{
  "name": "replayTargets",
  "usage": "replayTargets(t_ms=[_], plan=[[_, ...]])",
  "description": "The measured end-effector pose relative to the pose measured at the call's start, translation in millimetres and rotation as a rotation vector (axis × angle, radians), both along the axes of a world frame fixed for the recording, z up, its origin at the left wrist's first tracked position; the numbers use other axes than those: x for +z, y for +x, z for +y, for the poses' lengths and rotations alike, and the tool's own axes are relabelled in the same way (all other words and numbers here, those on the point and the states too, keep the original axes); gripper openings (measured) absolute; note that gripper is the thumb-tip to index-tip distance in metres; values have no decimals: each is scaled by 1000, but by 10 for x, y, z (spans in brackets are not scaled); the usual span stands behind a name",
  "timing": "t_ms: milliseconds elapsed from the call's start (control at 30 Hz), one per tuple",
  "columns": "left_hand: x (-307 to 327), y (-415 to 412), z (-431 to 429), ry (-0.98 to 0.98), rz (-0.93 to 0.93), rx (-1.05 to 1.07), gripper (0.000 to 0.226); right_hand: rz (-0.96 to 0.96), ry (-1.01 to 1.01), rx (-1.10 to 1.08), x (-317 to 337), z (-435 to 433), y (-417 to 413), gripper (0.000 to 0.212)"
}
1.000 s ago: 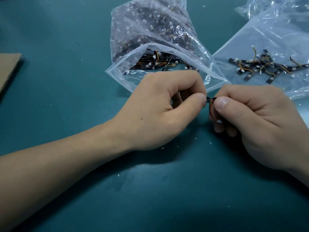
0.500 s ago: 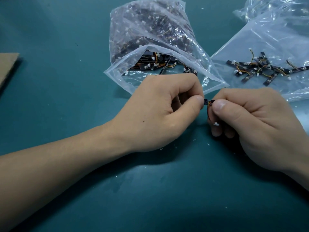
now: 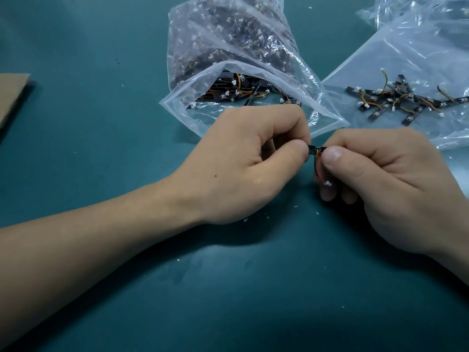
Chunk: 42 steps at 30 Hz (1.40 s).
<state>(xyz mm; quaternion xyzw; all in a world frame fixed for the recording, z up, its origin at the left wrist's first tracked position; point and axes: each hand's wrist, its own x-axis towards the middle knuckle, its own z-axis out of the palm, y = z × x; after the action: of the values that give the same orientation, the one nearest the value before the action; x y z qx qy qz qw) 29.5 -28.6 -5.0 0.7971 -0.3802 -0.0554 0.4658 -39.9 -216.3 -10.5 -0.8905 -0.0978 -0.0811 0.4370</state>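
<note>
Small black wired strip (image 3: 315,150), pinched level.

dim, even light | glare on plastic bags (image 3: 406,54) | soft shadows under hands (image 3: 243,171) | corners darkened

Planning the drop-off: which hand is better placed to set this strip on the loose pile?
Right, probably. The right hand pinches the strip, and the pile lies just beyond it; the left hand would have to cross.

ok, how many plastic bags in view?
3: full open bag beyond the left hand; flat bag under loose parts, right; crumpled bag, top right, partly out of frame.
</note>
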Motion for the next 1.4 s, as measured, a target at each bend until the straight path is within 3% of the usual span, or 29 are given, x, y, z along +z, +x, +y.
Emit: replayTargets(t_ms=[1400], plan=[[-4, 3, 4, -14, 4, 8, 15, -5, -20, 22, -5, -12, 6, 33]])
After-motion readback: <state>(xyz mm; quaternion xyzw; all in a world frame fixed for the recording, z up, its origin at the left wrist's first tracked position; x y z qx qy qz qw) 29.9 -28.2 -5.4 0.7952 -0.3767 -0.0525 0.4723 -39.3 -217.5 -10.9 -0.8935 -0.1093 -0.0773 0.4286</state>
